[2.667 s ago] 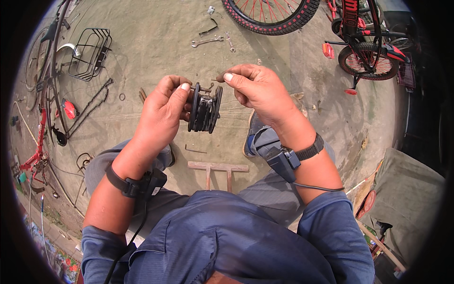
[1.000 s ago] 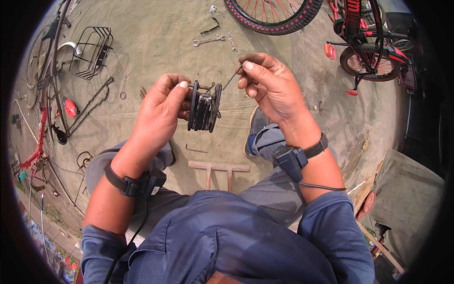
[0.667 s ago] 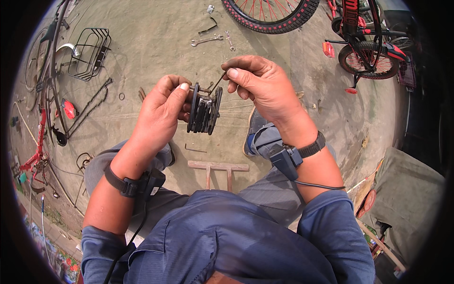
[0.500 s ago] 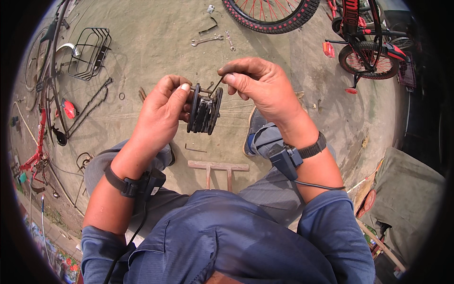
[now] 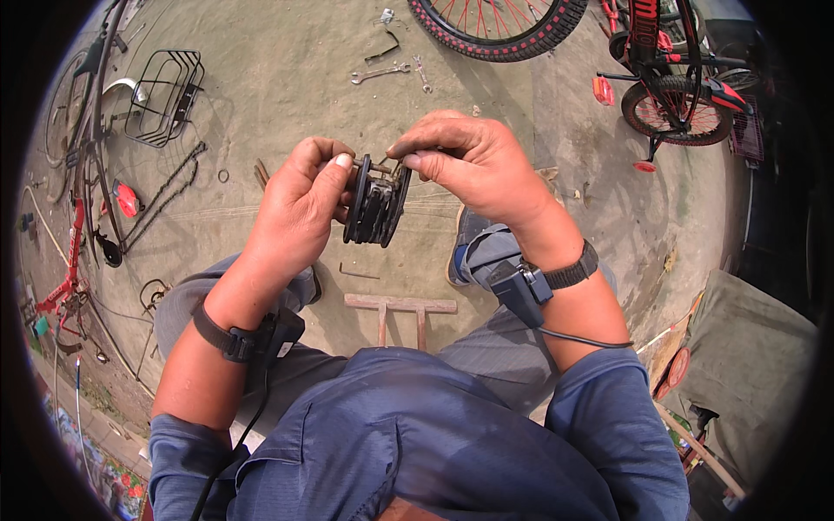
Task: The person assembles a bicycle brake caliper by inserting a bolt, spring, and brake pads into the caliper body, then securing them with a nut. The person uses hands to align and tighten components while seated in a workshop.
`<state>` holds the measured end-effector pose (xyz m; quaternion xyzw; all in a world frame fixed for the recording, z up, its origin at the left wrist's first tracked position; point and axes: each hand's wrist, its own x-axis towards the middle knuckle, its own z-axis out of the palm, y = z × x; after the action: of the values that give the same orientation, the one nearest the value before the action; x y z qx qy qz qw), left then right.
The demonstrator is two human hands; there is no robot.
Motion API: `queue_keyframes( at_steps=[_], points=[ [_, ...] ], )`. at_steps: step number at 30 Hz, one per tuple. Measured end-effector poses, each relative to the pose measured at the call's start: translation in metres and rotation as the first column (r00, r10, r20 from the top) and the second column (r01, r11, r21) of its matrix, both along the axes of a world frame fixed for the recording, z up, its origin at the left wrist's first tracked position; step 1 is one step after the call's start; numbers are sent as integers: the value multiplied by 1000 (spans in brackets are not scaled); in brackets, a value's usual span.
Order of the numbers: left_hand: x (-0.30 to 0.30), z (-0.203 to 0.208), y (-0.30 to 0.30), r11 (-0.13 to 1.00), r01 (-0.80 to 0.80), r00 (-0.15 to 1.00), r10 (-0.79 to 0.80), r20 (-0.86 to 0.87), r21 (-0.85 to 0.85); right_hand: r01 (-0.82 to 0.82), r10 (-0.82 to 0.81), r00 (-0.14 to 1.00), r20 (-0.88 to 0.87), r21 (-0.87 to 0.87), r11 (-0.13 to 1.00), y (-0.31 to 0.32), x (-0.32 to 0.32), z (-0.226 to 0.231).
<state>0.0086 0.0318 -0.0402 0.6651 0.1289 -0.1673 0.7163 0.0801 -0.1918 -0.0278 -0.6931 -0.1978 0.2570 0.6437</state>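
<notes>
My right hand (image 5: 476,167), thumb and forefinger drawn together, though on what I cannot tell, has moved in to the right rim of the drum (image 5: 375,210), which my left hand (image 5: 302,189) grips above the ground (image 5: 287,95), so both hands now meet there.

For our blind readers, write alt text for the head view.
A person's left grip holds a black spool-shaped part, while the right grip pinches at its upper edge. On the ground lie two wrenches and a bent rod; a black wire basket is at left, a red-spoked wheel at top.
</notes>
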Motion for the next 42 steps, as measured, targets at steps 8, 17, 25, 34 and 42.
queue_keyframes(
  at_steps=[8,17,25,34,42],
  points=[
    [-1,0,-1,999,22,998,-25,56,47,-12,14,999,50,-49,999,4,-2,-7],
    [-1,0,-2,998,13,999,-15,37,65,32,-32,999,4,-66,997,6,-5,-5],
    [-3,1,-2,995,42,998,-46,43,89,-61,70,996,57,-139,988,2,-2,2],
    [-3,1,-2,993,54,997,-59,43,103,-83,85,996,11,-128,988,-1,0,2],
    [-3,1,-2,994,49,998,-53,42,100,-84,85,996,10,-114,990,1,0,-3]
  ],
)
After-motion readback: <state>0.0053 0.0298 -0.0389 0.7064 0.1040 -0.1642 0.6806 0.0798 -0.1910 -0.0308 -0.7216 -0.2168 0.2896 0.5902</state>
